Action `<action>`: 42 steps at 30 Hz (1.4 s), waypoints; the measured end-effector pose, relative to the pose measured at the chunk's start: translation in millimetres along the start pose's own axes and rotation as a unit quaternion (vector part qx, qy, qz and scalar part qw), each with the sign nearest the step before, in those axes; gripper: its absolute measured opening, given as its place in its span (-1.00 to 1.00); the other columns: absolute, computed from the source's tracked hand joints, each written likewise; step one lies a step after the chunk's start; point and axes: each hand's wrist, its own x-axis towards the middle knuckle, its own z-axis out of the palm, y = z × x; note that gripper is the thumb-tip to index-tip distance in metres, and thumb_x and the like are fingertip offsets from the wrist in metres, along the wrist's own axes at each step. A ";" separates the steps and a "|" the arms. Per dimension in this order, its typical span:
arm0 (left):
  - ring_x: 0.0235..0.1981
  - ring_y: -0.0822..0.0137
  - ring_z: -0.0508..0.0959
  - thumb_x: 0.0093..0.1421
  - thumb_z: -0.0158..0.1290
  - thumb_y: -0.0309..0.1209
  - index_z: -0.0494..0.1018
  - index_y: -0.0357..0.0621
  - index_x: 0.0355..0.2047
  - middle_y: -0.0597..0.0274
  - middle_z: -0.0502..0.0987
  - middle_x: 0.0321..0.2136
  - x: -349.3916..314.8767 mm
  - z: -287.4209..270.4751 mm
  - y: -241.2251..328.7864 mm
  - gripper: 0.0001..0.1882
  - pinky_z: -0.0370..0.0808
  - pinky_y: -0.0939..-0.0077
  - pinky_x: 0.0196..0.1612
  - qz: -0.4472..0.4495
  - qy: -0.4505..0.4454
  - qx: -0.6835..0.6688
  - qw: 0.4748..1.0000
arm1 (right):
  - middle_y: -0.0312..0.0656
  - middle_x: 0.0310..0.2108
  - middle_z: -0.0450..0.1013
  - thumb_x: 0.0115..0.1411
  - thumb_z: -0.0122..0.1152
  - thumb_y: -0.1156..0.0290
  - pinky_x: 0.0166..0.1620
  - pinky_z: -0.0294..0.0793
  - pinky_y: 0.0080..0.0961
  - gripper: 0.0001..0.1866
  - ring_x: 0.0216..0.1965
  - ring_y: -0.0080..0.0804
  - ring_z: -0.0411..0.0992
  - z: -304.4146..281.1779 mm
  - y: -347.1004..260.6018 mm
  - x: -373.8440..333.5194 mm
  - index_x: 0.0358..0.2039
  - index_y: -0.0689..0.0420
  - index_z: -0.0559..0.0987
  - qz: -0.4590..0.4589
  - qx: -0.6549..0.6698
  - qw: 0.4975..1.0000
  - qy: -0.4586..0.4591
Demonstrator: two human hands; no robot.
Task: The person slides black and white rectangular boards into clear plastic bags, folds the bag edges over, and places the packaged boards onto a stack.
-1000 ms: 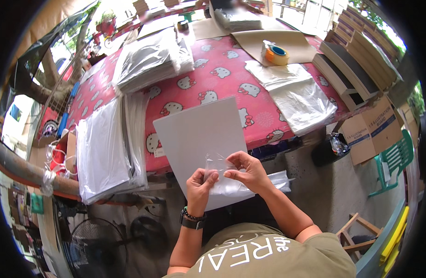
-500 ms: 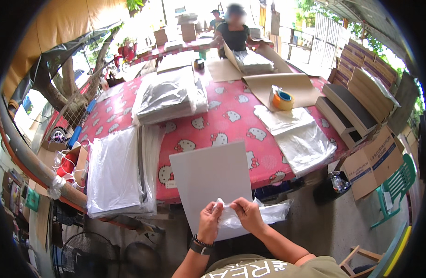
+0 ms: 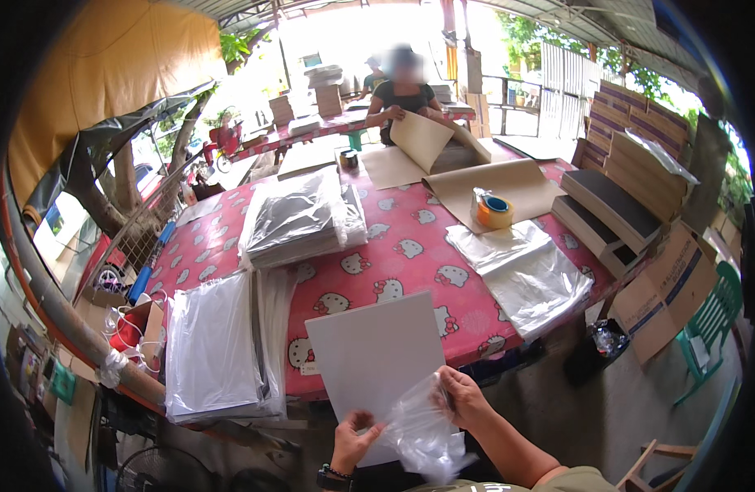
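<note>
A white board (image 3: 381, 353) leans against the near table edge, its top resting over the tabletop. In front of its lower part hangs a clear plastic bag (image 3: 426, 430), spread and wrinkled between my hands. My right hand (image 3: 464, 398) pinches the bag's upper right edge, fingers closed. Lower down, my left hand (image 3: 354, 439) has its fingers curled, thumb and fingertips at the bag's left edge by the board. To the left lies a stack of plastic-wrapped white boards (image 3: 213, 348). Flat clear plastic bags (image 3: 525, 279) lie on the table's right side.
The table (image 3: 377, 266) has a pink patterned cover. Another wrapped stack (image 3: 299, 217), a tape roll (image 3: 494, 211), brown paper (image 3: 496, 187) and dark-topped stacks (image 3: 611, 205) stand on it. Across it a person (image 3: 404, 98) handles brown paper. A green chair (image 3: 709, 328) is at right.
The bag, bunched between my hands before, is now spread out. My hands have moved apart, the right one outward and the left one lower. Across the table, the person has raised a brown sheet.
</note>
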 end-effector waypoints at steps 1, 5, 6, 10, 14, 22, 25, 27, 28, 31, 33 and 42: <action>-0.43 0.44 0.46 -0.11 0.22 -0.37 0.37 -0.26 -0.26 0.26 0.48 -0.47 -0.4 5.4 14.7 -0.59 0.39 0.62 -0.29 0.059 0.055 0.030 0.996 | -0.36 -0.65 0.30 0.21 -0.10 0.25 -0.61 0.22 -0.75 -0.79 -0.60 -0.69 0.27 -4.1 3.7 1.9 -0.43 0.12 0.37 0.003 -0.069 0.998 0.015; -0.38 0.41 0.48 -0.13 0.24 -0.38 0.37 -0.24 -0.18 0.25 0.49 -0.43 7.2 30.8 75.3 -0.52 0.40 0.61 -0.23 0.205 0.090 0.015 0.974 | -0.33 -0.68 0.32 0.18 -0.03 0.33 -0.63 0.21 -0.70 -0.82 -0.66 -0.68 0.25 40.8 5.7 -6.7 -0.46 0.17 0.43 0.108 -0.387 0.915 -0.037; -0.38 0.43 0.47 -0.13 0.24 -0.39 0.38 -0.23 -0.18 0.26 0.49 -0.43 4.9 33.8 73.8 -0.53 0.40 0.63 -0.26 0.190 0.050 -0.016 0.980 | -0.28 -0.68 0.36 0.15 0.02 0.36 -0.62 0.27 -0.63 -0.82 -0.69 -0.60 0.27 42.8 13.3 -6.5 -0.45 0.21 0.45 -0.007 -0.474 0.878 -0.063; -0.50 0.64 0.36 -0.03 0.14 -0.49 0.39 -0.25 -0.25 0.42 0.43 -0.56 -7.7 27.2 72.0 -0.70 0.31 0.76 -0.48 -0.019 -0.132 -0.013 0.991 | -0.26 -0.69 0.37 0.09 0.11 0.36 -0.60 0.28 -0.64 -0.81 -0.67 -0.62 0.28 48.5 0.8 -9.1 -0.46 0.25 0.46 -0.114 -0.574 0.808 -0.060; -0.57 0.62 0.30 0.16 -0.07 -0.22 0.39 -0.21 -0.42 0.48 0.29 -0.68 -10.1 1.7 75.3 -0.73 0.26 0.65 -0.50 -0.180 -0.277 -0.160 0.930 | -0.36 -0.72 0.32 0.01 0.22 0.35 -0.64 0.20 -0.71 -0.79 -0.68 -0.73 0.22 35.7 -10.2 -14.0 -0.52 0.23 0.45 0.067 -0.468 0.866 -0.162; -0.32 0.25 0.48 0.20 -0.18 -0.18 0.35 -0.18 -0.45 0.14 0.46 -0.38 -8.7 -40.8 70.1 -0.69 0.39 0.36 -0.20 0.060 -0.009 -0.584 0.810 | -0.38 -0.69 0.33 0.02 0.20 0.31 -0.56 0.22 -0.68 -0.79 -0.65 -0.66 0.28 29.4 -13.4 -23.3 -0.48 0.19 0.45 0.196 -0.309 0.891 -0.269; -0.24 0.23 0.46 0.13 -0.05 -0.17 0.33 -0.23 -0.31 0.07 0.42 -0.24 -18.5 -26.6 111.3 -0.66 0.41 0.41 -0.18 0.185 0.080 -0.320 0.926 | -0.22 -0.68 0.39 0.03 0.14 0.24 -0.51 0.31 -0.48 -0.78 -0.61 -0.39 0.39 31.6 -2.6 -14.0 -0.44 0.13 0.46 0.064 -0.611 0.756 -0.225; -0.18 0.19 0.44 -0.01 0.10 -0.24 0.29 -0.23 -0.17 -0.05 0.37 -0.15 -18.6 -12.3 128.8 -0.55 0.37 0.38 -0.11 0.253 0.000 -0.245 0.936 | -0.10 -0.64 0.40 0.04 0.08 0.22 -0.44 0.34 -0.27 -0.80 -0.52 -0.09 0.40 33.1 6.8 -11.6 -0.40 0.06 0.47 -0.020 -0.683 0.703 -0.195; -0.17 0.20 0.45 -0.06 0.16 -0.32 0.29 -0.21 -0.15 -0.05 0.37 -0.15 -14.8 -0.9 135.8 -0.53 0.36 0.38 -0.09 0.285 -0.053 -0.206 0.934 | -0.09 -0.64 0.41 0.04 0.07 0.23 -0.44 0.34 -0.25 -0.81 -0.52 -0.06 0.40 31.2 10.9 -8.9 -0.40 0.06 0.47 -0.037 -0.706 0.683 -0.184; -0.26 0.31 0.47 -0.13 0.21 -0.39 0.28 -0.18 -0.06 0.08 0.44 -0.26 -6.4 23.0 120.5 -0.41 0.38 0.48 -0.16 0.255 -0.108 0.080 0.958 | -0.07 -0.65 0.40 0.01 0.10 0.28 -0.44 0.33 -0.19 -0.83 -0.51 0.00 0.38 30.9 5.0 -12.6 -0.39 0.05 0.48 -0.076 -0.708 0.675 -0.193; -0.37 0.38 0.49 -0.14 0.22 -0.39 0.27 -0.17 -0.04 0.16 0.47 -0.34 -11.1 24.5 103.7 -0.39 0.42 0.56 -0.27 0.156 -0.110 0.109 0.976 | -0.06 -0.65 0.40 0.00 0.12 0.31 -0.45 0.34 -0.20 -0.83 -0.52 0.00 0.38 28.5 -2.2 -15.6 -0.38 0.06 0.48 -0.077 -0.729 0.636 -0.242; -0.31 0.39 0.44 0.15 -0.10 -0.38 0.42 -0.22 -0.42 0.26 0.43 -0.50 -28.0 -10.0 87.6 -0.83 0.35 0.48 -0.17 -0.126 -0.161 -0.509 0.836 | -0.25 -0.58 0.43 0.00 0.14 0.52 -0.43 0.31 -0.62 -0.87 -0.53 -0.67 0.29 42.7 -36.0 -21.9 -0.40 0.27 0.50 0.216 -0.458 0.778 -0.372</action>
